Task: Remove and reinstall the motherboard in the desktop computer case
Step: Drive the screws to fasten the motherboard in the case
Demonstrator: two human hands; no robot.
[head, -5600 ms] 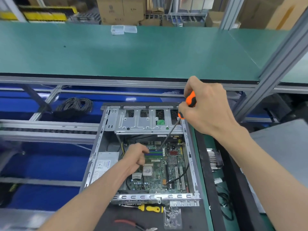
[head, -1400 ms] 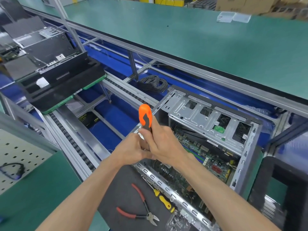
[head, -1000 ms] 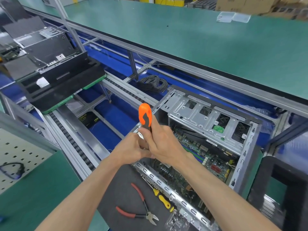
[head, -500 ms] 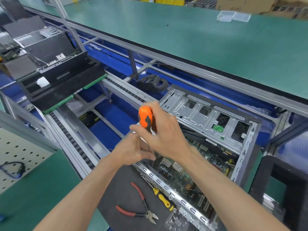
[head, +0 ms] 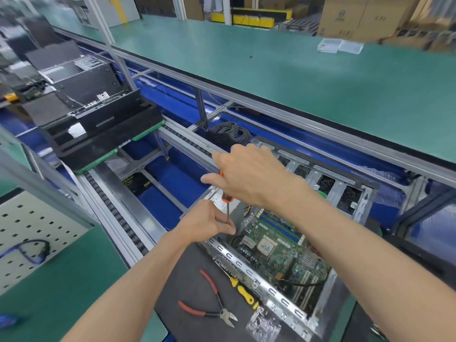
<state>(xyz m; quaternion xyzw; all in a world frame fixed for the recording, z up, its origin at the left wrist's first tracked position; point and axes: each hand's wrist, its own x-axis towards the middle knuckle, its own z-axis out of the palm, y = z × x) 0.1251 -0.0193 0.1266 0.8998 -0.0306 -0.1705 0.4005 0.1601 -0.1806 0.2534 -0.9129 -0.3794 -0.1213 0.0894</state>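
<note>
Seen from above on a factory bench: an open desktop computer case (head: 291, 287), silver steel with a slotted rail along its near edge, lying flat on a dark mat (head: 187, 280). Inside it, flat on the case floor, one green motherboard (head: 283, 253), dense with small components, with a square silver chip near its middle, blue and green memory slots toward the far side and pale expansion slots nearer the right.

Two bare hands over the case's left corner. Right hand (head: 249, 176) wrapped around the orange handle of a screwdriver (head: 227, 206), held nearly upright. Left hand (head: 209, 220) just below, fingertips pinching the thin metal shaft close to where it meets the case edge; tip hidden behind the fingers.

On the mat beside the case: one pair of red-handled cutters (head: 209, 309), one yellow-handled screwdriver (head: 243, 291), one small clear bag (head: 264, 325) with contents too blurred to name. Beyond, one coil of black cable (head: 228, 133) by the conveyor rails, and a second, black computer case (head: 81, 87) farther along the line at left.
</note>
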